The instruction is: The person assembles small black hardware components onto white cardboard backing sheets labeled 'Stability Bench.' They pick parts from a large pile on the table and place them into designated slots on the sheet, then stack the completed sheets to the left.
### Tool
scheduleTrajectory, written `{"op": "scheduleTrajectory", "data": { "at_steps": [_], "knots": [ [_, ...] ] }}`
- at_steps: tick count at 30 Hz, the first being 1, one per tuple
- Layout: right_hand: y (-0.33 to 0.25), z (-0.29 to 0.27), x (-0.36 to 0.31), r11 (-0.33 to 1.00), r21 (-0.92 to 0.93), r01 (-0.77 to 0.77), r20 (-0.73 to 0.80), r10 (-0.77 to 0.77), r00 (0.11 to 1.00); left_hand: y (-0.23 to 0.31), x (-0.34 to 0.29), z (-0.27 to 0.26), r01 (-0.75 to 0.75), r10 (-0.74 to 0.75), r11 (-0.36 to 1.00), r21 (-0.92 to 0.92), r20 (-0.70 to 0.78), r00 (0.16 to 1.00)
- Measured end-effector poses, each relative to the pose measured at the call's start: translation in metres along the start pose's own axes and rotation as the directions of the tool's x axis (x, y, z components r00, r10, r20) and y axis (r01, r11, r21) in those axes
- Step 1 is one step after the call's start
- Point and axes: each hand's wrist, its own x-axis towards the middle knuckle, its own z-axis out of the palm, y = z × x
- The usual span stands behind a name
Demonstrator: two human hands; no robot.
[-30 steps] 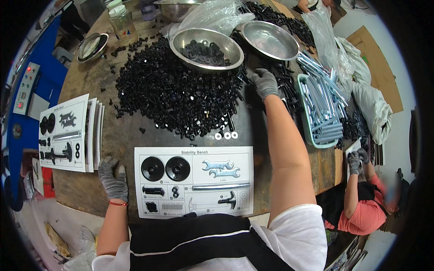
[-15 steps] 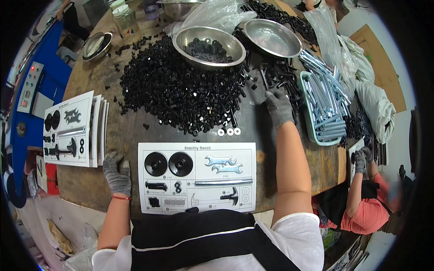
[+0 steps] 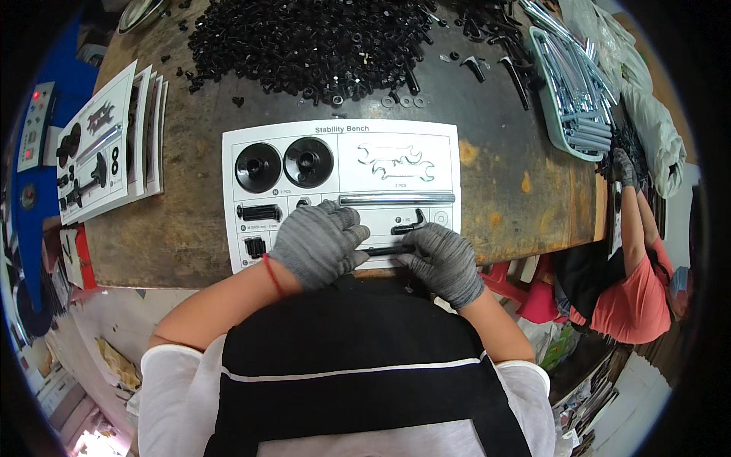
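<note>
Brown table [image 3: 518, 206] bears a pile of black bolts [image 3: 304, 46] at far left, a white card [image 3: 434, 145] at near centre and a pale green tray [image 3: 553, 107] of metal tubes [image 3: 586, 126] at far right. Over the card, the right hand [image 3: 444, 263] is closed on one end of a black rod [image 3: 387, 250]; the left hand [image 3: 320, 244] curls by the other end, grip not determinable. Judged from the layout, progress appears early: bolts and tubes lie off the card, one rod is held and not yet set down, three washers [image 3: 405, 102] lie just beyond the card.
</note>
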Motion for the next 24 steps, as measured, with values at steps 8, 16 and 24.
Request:
{"op": "scheduleTrajectory", "data": {
  "at_steps": [8, 16, 24],
  "knots": [
    [0.025, 0.000, 0.000, 0.984, -0.075, -0.164, 0.022, 0.167, 0.986, 0.004, 0.005, 0.018, -0.046, 0.046, 0.998, 0.041, 0.002, 0.999],
    [0.011, -0.058, 0.033, 0.991, -0.007, -0.131, -0.103, 0.130, 0.986, -0.018, -0.017, 0.004, 0.048, -0.068, 0.997, -0.058, -0.436, 0.898],
    [-0.004, -0.151, 0.229, 0.869, -0.484, 0.108, -0.383, -0.321, 0.866, -0.099, -0.110, 0.008, 0.468, -0.678, 0.727, -0.502, -0.631, 0.377]
  ]
}}
